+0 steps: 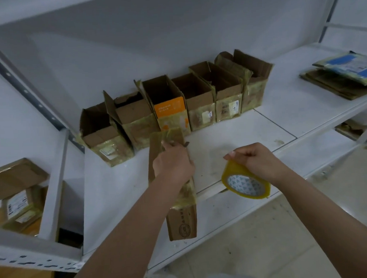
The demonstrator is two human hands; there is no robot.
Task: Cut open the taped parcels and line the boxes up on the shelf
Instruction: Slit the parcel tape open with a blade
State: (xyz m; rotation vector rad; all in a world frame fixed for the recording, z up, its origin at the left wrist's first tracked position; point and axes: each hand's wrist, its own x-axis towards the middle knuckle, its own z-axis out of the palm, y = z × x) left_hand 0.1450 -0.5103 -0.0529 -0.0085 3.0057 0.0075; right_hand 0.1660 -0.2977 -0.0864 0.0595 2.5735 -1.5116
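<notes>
Boxes [171, 106] lined behind flattened carton [182, 220], tape roll [245, 183].

Non-task clutter: yellowish tape roll [245, 183] with a white patterned core sits at the front edge, over the gap to the floor. Far right, a stack of flattened cardboard [332, 85] carries a clear-wrapped packet with a blue label [348, 65] on top. Lower tier at right shows torn cardboard scraps [352, 129]. Grey perforated upright [27, 92] runs diagonally at left; white wall [133, 36] behind. Pale tiled floor [286, 239] below right. A brownish smear [279, 142] marks the white surface near a panel seam.
</notes>
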